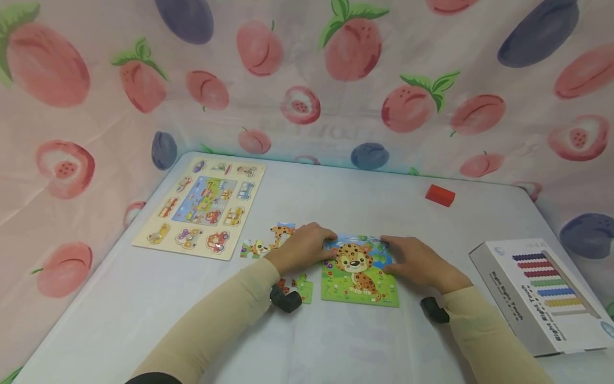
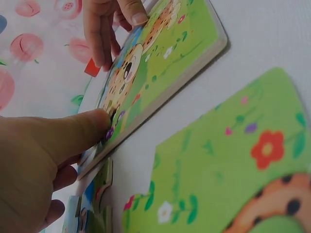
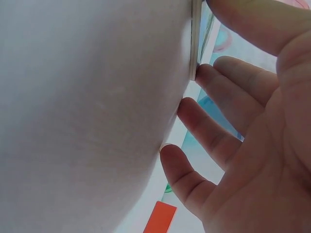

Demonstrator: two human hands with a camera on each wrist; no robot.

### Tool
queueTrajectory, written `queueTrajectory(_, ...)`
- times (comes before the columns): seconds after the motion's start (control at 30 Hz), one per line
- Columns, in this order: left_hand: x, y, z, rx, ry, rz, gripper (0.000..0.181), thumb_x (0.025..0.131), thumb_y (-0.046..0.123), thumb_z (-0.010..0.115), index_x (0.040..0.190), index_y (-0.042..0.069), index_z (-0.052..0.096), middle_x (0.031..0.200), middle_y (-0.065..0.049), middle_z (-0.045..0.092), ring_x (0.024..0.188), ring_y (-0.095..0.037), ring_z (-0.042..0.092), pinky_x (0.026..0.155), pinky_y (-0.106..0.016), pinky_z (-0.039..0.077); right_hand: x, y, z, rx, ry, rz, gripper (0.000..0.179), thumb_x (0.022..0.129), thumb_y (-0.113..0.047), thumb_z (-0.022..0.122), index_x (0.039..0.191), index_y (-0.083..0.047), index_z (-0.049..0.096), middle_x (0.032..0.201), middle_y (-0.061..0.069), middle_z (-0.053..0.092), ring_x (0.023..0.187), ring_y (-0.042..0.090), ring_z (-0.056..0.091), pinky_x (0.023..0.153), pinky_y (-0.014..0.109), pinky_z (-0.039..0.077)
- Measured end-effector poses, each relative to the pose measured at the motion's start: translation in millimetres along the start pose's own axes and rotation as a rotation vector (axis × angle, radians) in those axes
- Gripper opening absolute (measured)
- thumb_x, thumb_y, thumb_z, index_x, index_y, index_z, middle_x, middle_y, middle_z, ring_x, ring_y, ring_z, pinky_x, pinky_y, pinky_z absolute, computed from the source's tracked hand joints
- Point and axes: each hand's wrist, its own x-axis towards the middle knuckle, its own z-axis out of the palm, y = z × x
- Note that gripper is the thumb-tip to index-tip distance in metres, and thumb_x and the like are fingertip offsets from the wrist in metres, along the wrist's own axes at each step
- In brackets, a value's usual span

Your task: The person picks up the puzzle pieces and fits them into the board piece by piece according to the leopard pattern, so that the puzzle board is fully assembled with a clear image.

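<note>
A square leopard puzzle board (image 1: 360, 288) lies on the white table with its picture up. My left hand (image 1: 307, 242) holds it at the far left corner, the thumb pressing the printed face in the left wrist view. The other left fingers are bent and partly hidden beside the edge. At the far right corner, my right hand (image 1: 414, 261) grips the board between thumb and index finger; its remaining fingers spread away past the edge. Joined leopard puzzle pieces (image 1: 259, 248) and a large green piece (image 2: 228, 145) lie left of the board, partly behind my left arm.
A wooden vehicle puzzle (image 1: 244, 213) is at the far left. Toward the back right sits a red block (image 1: 440, 195). A white box with coloured rows (image 1: 542, 298) stands by my right forearm. Fruit-printed cloth (image 1: 297, 69) walls the back and sides.
</note>
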Motion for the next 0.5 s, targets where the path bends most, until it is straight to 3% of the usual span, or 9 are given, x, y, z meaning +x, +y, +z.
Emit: queueTrajectory(0.5,0.1,-1.6,-1.4,-0.010,0.012,0.019,0.044,0.095,0.035,0.071,0.131,0.011,0.066,0.125,-0.002,0.067,0.118,-0.021,0.057,0.100,-0.036,0.045,0.9,-0.1,-0.8,0.005,-0.008,0.001,0.074,0.085,-0.024,0.081,0.147,-0.001,0.047,0.143,0.022,0.051,0.133,0.045,0.042,0.106,0.063,0.034)
